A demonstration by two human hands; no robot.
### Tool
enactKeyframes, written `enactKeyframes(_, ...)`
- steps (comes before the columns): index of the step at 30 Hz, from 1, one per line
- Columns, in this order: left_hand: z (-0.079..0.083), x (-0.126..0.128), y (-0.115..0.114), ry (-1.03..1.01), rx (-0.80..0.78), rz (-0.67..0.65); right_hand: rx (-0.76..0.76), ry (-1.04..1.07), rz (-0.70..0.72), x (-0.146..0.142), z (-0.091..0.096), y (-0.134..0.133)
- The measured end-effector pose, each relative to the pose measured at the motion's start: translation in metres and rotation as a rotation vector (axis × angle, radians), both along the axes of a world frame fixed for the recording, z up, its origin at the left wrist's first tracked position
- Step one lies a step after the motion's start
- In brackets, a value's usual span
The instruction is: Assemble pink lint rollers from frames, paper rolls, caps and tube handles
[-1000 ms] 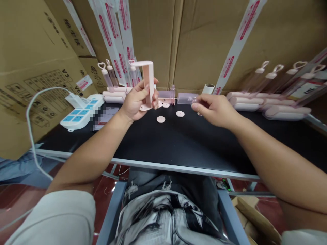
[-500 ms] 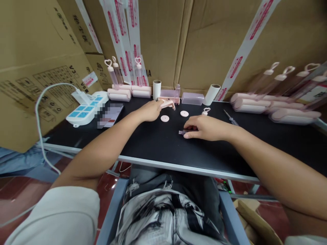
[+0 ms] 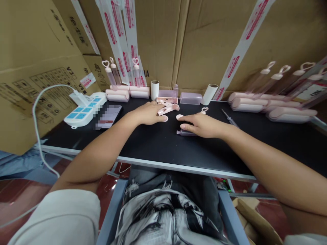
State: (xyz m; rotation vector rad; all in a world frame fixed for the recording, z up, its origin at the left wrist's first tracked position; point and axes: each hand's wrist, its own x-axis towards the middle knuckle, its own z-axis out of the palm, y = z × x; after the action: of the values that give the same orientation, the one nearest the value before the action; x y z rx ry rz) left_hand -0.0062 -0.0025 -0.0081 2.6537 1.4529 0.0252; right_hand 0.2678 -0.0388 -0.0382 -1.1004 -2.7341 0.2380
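My left hand lies low over the black table, fingers stretched toward a pink plastic part and thumb touching a small pale pink disc. With its index finger, my right hand touches a second pink disc; its thumb is held apart. Under that hand lies a clear purple-tinted tube, partly covered by the palm. A heart-shaped loop cap shows just behind the right hand. Farther back are a pink trough-like piece and an upright clear tube.
White paper rolls and a clear purple cover stand along the cardboard wall. A screwdriver lies at right, near pink holders. To the left are a power strip, a phone-like flat object and more pink holders.
My right hand has let go of the clear tube and its index finger has reached the right disc. My left hand has released the pink part and lowered its thumb to the left disc.
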Motion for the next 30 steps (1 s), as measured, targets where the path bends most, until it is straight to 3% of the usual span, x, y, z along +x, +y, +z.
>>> enactKeyframes(3, 0.0, -0.006, -0.002, 0.017, -0.051, -0.045, -0.024, 0.036, 0.083, -0.005, 0.0, -0.002)
enactKeyframes(9, -0.013, 0.007, 0.01, 0.021, 0.047, -0.183, 0.006, 0.033, 0.131, -0.008, -0.005, 0.005)
enactKeyframes(15, -0.01, 0.005, 0.008, 0.079, 0.078, -0.216, -0.003, 0.033, 0.151, -0.007, -0.001, -0.003)
enactKeyframes(19, -0.01, 0.006, -0.003, 0.147, 0.09, -0.175, 0.043, 0.06, 0.115, -0.007, 0.005, -0.008)
enactKeyframes(24, -0.013, 0.012, -0.008, 0.141, 0.124, -0.197, 0.233, 0.116, 0.037, -0.002, 0.009, 0.001)
enactKeyframes(30, -0.018, 0.019, -0.005, 0.088, 0.126, -0.181, 0.308, -0.054, -0.033, 0.0, 0.003, 0.022)
